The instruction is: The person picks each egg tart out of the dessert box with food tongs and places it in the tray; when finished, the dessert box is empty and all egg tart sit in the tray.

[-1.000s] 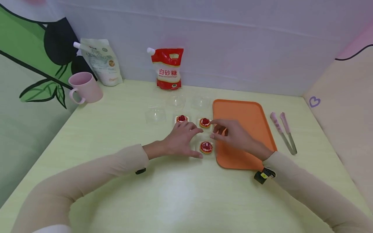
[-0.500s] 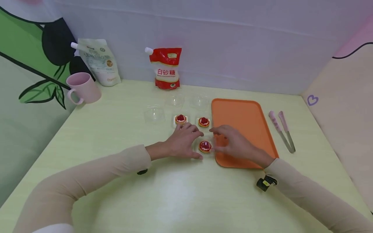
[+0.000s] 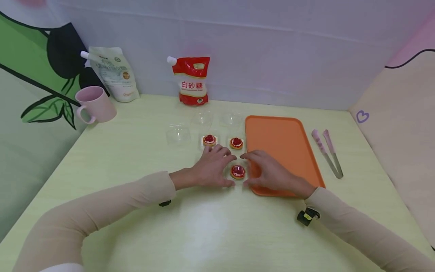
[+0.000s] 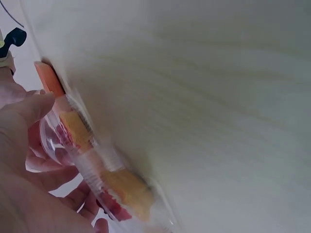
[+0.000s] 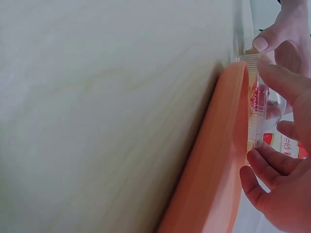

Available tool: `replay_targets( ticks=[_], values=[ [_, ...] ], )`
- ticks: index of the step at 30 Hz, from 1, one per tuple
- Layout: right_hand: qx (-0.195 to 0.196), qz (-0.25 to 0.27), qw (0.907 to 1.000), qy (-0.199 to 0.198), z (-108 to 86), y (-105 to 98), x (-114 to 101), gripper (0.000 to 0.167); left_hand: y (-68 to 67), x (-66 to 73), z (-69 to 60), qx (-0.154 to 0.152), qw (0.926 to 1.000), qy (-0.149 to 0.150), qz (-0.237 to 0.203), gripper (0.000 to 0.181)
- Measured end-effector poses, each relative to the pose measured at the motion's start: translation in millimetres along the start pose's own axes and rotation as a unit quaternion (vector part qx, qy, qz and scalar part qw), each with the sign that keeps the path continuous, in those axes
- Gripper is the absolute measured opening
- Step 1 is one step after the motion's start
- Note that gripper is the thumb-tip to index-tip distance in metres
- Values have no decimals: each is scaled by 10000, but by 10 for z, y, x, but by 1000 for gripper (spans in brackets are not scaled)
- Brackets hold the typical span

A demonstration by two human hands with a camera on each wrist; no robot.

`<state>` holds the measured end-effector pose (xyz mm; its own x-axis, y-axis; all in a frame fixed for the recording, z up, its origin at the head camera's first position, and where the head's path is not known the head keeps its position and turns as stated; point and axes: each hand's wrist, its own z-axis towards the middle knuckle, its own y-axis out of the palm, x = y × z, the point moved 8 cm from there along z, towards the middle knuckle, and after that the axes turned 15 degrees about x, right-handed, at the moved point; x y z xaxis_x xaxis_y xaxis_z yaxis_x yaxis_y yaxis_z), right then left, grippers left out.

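Observation:
In the head view, a clear plastic tart box (image 3: 238,168) with a domed lid over a red-topped tart stands between both hands. My left hand (image 3: 214,168) holds its left side, thumb at the front edge and fingers behind. The right hand (image 3: 272,172) grips the other side the same way; in the right wrist view its thumb and fingertips touch the clear box wall. Behind them, two tarts (image 3: 209,140) (image 3: 236,143) sit in boxes with lids folded back. Another boxed tart (image 4: 126,194) shows in the left wrist view, hidden under my left hand in the head view.
Clear open lids (image 3: 178,135) lie behind and left of the tarts. An orange tray (image 3: 276,136) lies under the right hand, with pink-handled tongs (image 3: 329,155) beyond it. At the back stand a red sugar pouch (image 3: 193,81), a pale pouch (image 3: 115,75) and a pink mug (image 3: 96,104).
My right hand has moved toward the front, from beside the back right tart to the right side of the front domed box. The left hand has stayed nearly in place.

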<state>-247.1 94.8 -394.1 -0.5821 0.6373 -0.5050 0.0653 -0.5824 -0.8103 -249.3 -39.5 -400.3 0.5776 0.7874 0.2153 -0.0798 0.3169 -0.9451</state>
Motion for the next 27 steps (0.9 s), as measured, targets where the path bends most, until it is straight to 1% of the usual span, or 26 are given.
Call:
replay_targets(
  ticks=[2, 4, 9, 12, 16, 23, 27],
  values=[
    [-14, 7, 10000, 12, -4, 7, -5, 73, 18, 21, -3, 2, 9999, -13, 135, 76],
    [-24, -7, 10000, 43, -6, 13, -4, 71, 29, 42, -3, 78, 9995, -3, 290, 75],
    [-11, -111, 9999, 55, -13, 31, -5, 70, 15, 82, -7, 451, 9967, 87, 665, 63],
    [-30, -209, 9998, 12, -14, 54, -16, 72, 9, 91, -12, 608, 9946, 130, 836, 59],
    [-58, -347, 9993, -88, -15, 81, -54, 75, 14, 104, -13, 672, 9931, 168, 944, 58],
    [-53, -709, 9969, -345, -6, 91, -125, 71, 11, 113, -5, 769, 9896, 256, 1191, 55],
    [-70, -679, 9966, -466, 6, 74, -135, 70, 0, 116, -3, 863, 9873, 336, 1291, 55]
  ],
)
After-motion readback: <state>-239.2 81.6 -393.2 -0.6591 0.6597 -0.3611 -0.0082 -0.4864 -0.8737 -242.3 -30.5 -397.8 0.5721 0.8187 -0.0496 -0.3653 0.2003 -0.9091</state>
